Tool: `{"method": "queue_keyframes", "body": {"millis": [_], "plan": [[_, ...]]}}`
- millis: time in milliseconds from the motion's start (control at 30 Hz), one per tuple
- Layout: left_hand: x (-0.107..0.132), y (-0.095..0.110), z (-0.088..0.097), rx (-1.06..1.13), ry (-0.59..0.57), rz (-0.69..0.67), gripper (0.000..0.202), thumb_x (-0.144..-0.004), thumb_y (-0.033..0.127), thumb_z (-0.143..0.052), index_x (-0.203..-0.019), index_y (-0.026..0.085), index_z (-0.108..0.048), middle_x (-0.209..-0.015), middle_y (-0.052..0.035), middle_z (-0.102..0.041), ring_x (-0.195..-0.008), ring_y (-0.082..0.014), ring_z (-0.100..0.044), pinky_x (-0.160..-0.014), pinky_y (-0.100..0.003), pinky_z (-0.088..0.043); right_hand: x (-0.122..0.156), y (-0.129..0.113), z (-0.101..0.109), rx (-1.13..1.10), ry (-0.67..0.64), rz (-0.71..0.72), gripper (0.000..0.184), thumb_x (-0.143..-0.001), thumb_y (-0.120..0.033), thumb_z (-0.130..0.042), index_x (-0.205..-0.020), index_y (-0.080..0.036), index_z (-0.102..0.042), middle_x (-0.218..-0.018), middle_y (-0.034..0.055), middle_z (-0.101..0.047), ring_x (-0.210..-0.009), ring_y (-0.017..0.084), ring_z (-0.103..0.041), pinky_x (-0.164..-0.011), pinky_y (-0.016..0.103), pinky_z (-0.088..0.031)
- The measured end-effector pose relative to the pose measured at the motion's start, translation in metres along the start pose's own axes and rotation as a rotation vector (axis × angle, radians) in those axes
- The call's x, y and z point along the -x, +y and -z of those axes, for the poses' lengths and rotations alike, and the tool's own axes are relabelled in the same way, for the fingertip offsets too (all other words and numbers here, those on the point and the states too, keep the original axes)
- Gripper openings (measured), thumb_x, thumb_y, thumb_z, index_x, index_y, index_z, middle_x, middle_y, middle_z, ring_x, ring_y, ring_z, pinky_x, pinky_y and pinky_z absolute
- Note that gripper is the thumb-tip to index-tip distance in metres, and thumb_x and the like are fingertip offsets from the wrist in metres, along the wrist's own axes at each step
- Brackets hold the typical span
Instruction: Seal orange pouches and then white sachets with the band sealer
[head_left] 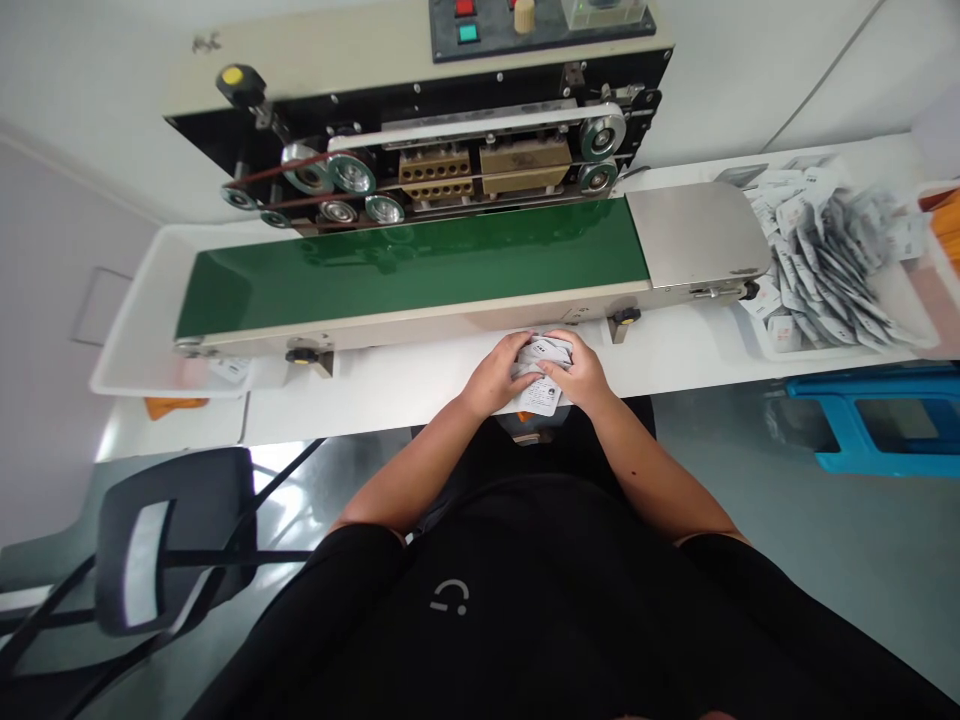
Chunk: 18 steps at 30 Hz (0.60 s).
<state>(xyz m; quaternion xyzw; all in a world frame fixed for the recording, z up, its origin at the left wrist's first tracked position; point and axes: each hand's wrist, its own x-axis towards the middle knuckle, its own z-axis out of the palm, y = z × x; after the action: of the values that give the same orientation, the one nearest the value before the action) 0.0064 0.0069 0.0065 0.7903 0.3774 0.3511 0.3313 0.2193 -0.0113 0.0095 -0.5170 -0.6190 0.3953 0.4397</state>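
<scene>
Both of my hands meet at the near edge of the white table, just in front of the sealing machine. My left hand (495, 376) and my right hand (579, 374) are closed together round a small stack of white sachets (541, 380). The lowest sachet sticks out toward me below my fingers. The green conveyor belt (412, 265) of the machine runs left to right right behind my hands, with nothing on it.
A heap of several white sachets (821, 262) fills a tray (759, 336) at the right, beside the machine's metal plate (694, 235). A white tray (131, 345) sits at the belt's left end. A black chair (172, 540) stands lower left, a blue crate (877, 420) lower right.
</scene>
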Motion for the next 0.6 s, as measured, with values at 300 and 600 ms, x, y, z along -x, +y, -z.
{"method": "queue_keyframes", "body": {"millis": [300, 600], "plan": [[0.003, 0.004, -0.006, -0.17, -0.017, 0.046, 0.078, -0.099, 0.051, -0.062, -0.165, 0.024, -0.03, -0.151, -0.0209, -0.054, -0.139, -0.0361, -0.058, -0.117, -0.053, -0.05, 0.004, -0.012, -0.004, -0.093, -0.034, -0.021, 0.075, -0.083, -0.027, -0.077, -0.151, -0.033, -0.046, -0.147, 0.0067, -0.059, -0.135, 0.029, -0.061, -0.12, 0.05, -0.049], [0.001, 0.007, -0.002, -0.14, -0.033, 0.037, 0.081, -0.097, 0.056, -0.064, -0.164, 0.025, -0.031, -0.151, -0.0196, -0.053, -0.137, -0.0353, -0.058, -0.115, -0.05, -0.051, 0.002, -0.019, 0.028, -0.181, -0.354, -0.091, 0.109, -0.072, -0.016, -0.084, -0.166, -0.036, -0.032, -0.153, 0.0058, -0.054, -0.133, 0.03, -0.063, -0.113, 0.051, -0.055]]}}
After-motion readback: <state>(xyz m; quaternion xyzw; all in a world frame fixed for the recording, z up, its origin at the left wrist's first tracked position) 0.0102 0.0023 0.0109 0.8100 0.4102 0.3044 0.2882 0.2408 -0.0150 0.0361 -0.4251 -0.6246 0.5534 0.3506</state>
